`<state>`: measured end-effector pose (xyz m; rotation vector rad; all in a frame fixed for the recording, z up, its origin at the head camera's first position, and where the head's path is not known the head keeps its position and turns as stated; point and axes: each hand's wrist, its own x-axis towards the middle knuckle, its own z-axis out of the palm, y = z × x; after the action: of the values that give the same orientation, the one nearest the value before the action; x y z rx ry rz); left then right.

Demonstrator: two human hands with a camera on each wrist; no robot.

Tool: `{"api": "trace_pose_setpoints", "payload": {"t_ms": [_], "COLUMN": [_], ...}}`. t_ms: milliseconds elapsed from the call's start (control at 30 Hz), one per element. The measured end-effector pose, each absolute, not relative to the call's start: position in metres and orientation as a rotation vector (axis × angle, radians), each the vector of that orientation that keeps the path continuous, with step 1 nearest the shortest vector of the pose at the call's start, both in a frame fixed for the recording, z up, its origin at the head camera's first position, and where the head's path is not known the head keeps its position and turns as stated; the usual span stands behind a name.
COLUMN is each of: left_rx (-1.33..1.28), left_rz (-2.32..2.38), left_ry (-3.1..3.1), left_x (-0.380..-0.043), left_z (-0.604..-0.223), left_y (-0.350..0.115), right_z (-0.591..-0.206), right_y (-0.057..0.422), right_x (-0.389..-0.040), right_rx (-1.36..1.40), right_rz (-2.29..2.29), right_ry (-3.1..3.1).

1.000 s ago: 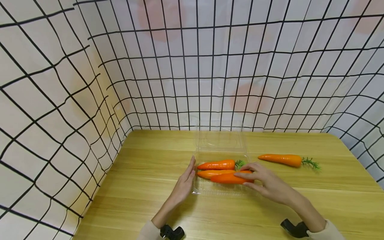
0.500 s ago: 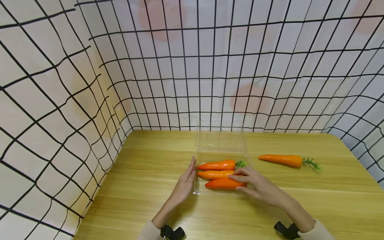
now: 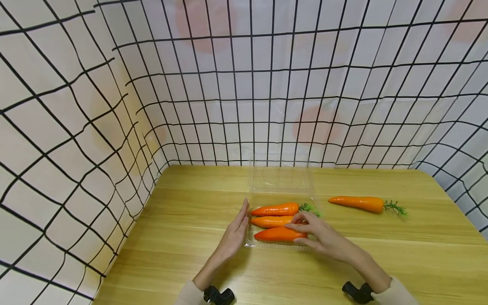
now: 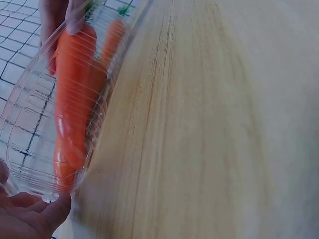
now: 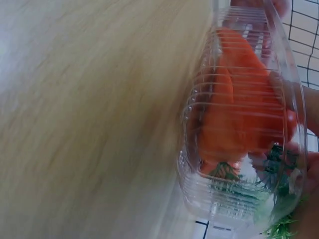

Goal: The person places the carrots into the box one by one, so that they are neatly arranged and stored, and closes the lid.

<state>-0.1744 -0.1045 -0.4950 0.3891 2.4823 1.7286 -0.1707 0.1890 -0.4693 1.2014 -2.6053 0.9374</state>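
Wood makes the table [image 3: 183, 220]; on it stands the open clear container [image 3: 267, 244]. It looks light, so a hard push on the carrot could make it slide or bend. The left hand [image 3: 234, 235] lies with straight fingers along its left wall; the right hand [image 3: 322, 235], from the right, pinches the near carrot [image 3: 276, 234] inside.
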Motion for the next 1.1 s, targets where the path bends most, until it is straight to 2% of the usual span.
{"api": "trace_pose_setpoints", "payload": {"t_ms": [667, 1100], "left_rx": [0.404, 0.417], "left_rz": [1.719, 1.728], "left_ry": [2.486, 2.478], "left_x": [-0.176, -0.176], "left_z": [-0.497, -0.496], "left_y": [-0.105, -0.105], "right_z": [-0.473, -0.463], "right_y": [0.175, 0.175], "right_x": [-0.177, -0.172], "right_rx": [1.286, 1.228], "right_rz": [0.895, 0.857], "right_ry": [-2.493, -2.639]}}
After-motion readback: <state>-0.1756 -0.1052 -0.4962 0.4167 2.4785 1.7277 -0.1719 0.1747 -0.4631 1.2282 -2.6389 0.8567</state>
